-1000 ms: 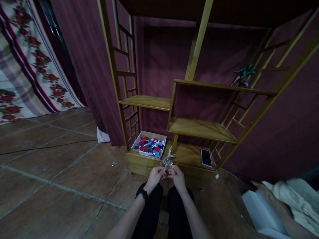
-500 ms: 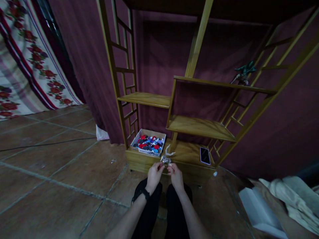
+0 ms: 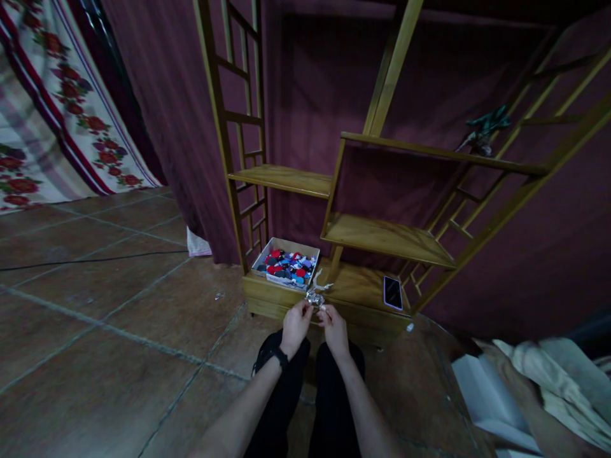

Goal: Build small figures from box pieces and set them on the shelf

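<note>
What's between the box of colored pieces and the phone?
Head view: wooden shelf board and an upright post; a held shiny ornament overlaps the board in front.

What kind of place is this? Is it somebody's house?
It looks like an indoor room, maybe in a home, though I can't be sure. The wooden shelf unit, hanging flowered cloth and tiled floor suggest that.

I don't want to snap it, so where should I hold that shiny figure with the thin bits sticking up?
I'd hold the shiny figure low on its chunky body, coming from your side, beneath the thin prongs. The body is the thickest part showing, while the prongs spread upward and look easier to bend. The left hand is pinching near the bottom.
</note>
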Tool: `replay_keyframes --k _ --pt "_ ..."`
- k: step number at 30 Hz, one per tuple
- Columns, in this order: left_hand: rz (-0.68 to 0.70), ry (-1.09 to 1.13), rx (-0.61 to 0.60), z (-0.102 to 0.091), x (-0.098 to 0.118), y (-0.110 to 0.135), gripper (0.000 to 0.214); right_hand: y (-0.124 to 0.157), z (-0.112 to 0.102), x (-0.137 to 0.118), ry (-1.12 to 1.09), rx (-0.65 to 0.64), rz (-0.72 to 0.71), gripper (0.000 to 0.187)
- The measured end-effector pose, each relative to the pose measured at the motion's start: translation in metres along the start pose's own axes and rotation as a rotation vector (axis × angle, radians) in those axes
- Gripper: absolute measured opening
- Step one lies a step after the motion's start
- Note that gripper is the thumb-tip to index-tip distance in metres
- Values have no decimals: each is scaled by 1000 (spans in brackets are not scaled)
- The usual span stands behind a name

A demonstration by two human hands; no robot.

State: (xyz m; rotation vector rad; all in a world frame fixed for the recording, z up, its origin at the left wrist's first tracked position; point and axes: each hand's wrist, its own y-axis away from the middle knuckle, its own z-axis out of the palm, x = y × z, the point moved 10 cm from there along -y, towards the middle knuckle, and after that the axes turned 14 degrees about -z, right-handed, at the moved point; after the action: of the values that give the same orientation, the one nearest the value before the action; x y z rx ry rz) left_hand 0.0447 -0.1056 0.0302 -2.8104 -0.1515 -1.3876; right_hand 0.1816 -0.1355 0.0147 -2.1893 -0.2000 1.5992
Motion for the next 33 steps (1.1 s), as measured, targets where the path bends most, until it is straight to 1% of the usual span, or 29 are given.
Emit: replay_keyframes --k 2,6,8,12,15,19,24,28,33 --pt "-11 -19 14 -1 -1 0 17 0 1 0 5 1 5 24" --pt "-24 -73 25 0 -3 0 17 -1 -2 4 -11 50 24 23" --pt "-12 -93 27 1 -4 0 17 -2 -2 6 -20 68 33 23" --pt "24 -87 43 2 -5 -1 18 -2 -2 6 -13 58 29 23" --pt "44 -71 37 3 -5 -1 18 0 -5 3 57 35 25 24" --pt "72 -73 22 6 -4 1 17 1 -12 -4 248 19 12 26" --pt "120 -100 -7 10 2 5 15 1 -21 -13 391 39 18 32" --pt "128 -125 -36 11 4 7 15 1 -24 -12 411 49 47 35" --pt "146 -115 -29 10 4 7 15 1 -19 -5 373 15 40 30"
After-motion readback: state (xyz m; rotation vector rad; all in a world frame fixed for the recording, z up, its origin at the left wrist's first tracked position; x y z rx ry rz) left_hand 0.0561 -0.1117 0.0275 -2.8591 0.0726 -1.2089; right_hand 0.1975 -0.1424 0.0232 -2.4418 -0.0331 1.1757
